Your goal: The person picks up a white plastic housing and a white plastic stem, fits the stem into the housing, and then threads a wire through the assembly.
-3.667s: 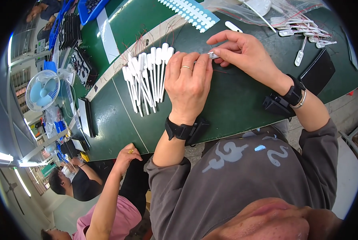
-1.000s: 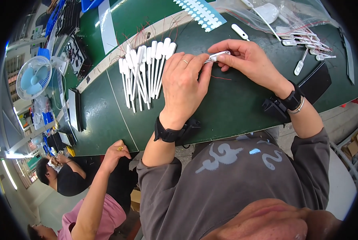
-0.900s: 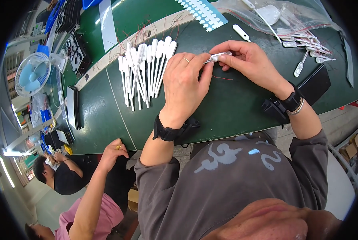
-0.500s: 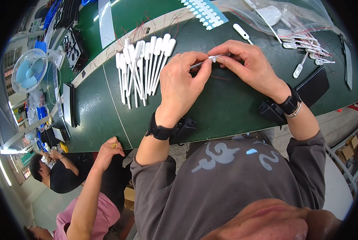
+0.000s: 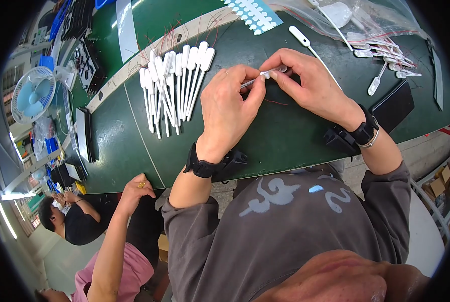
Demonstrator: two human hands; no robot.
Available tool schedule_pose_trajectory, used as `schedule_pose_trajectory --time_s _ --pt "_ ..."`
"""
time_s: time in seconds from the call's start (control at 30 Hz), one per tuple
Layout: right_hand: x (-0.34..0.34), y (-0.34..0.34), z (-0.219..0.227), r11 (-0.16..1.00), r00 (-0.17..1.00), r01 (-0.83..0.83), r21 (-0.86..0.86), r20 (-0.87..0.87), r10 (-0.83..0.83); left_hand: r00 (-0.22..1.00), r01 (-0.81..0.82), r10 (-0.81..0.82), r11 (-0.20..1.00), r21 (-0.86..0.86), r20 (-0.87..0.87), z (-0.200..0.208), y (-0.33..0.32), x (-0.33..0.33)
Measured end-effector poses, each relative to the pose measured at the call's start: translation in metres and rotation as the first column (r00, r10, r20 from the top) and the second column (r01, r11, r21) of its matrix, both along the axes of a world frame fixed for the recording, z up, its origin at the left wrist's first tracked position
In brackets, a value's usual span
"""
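Note:
Over the green table (image 5: 280, 146), both hands pinch one slender pale stick-shaped piece (image 5: 247, 83). My left hand (image 5: 225, 103) closes thumb and fingers on its shaft. At the other end, beside a small white part (image 5: 266, 75), the thumb and fingertips of my right hand (image 5: 310, 83) are closed on it. Fingers hide much of the piece, and a thin red wire (image 5: 276, 102) hangs below. Just beyond my right hand lies a white paddle-headed stick (image 5: 299, 36). Several similar white sticks (image 5: 191, 75) lie bunched left of my left hand.
A blue sheet of white stickers (image 5: 257, 17) and a clear plastic bag (image 5: 371, 22) lie at the far side. More paddle pieces with red wires (image 5: 386, 53) are piled right, near a black flat object (image 5: 395, 104). A co-worker's hand (image 5: 138, 189) is at the table's near-left edge.
Both hands keep their pinch on the piece, with only slight finger movement. The view has shifted a little, and more of the loose stick beyond my right hand shows.

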State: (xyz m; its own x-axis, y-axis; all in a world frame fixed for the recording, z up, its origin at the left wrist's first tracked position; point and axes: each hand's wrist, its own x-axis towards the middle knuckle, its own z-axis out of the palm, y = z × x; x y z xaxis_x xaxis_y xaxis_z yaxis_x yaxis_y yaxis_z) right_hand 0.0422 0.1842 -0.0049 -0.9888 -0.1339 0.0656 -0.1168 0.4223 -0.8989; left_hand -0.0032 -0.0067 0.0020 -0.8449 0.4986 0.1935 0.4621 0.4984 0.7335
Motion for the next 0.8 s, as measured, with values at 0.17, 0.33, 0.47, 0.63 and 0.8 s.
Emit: schedule_pose_trajectory --time_s 0.17,0.33,0.47,0.63,0.8 --pt "-0.002 0.003 0.001 0.996 0.989 -0.005 -0.089 0.148 0.018 0.996 -0.010 0.009 1.000 0.006 0.093 -0.004 -0.001 -0.002" --pt "-0.003 0.004 -0.003 0.927 0.971 0.079 -0.368 0.240 0.012 0.965 -0.034 0.033 0.999 -0.002 0.258 0.007 -0.002 -0.004" --pt "-0.004 0.011 -0.001 0.950 0.968 0.032 -0.312 0.246 0.048 0.969 0.017 -0.015 1.000 -0.006 0.247 0.006 -0.004 -0.006" --pt "-0.007 0.014 -0.001 0.953 0.962 0.036 -0.300 0.270 0.049 0.964 -0.001 -0.014 0.998 0.059 0.264 0.004 -0.005 -0.007" --pt "-0.010 0.018 -0.003 0.929 0.952 0.067 -0.364 0.303 0.050 0.973 -0.009 -0.008 0.998 0.070 0.230 0.009 -0.010 -0.011"
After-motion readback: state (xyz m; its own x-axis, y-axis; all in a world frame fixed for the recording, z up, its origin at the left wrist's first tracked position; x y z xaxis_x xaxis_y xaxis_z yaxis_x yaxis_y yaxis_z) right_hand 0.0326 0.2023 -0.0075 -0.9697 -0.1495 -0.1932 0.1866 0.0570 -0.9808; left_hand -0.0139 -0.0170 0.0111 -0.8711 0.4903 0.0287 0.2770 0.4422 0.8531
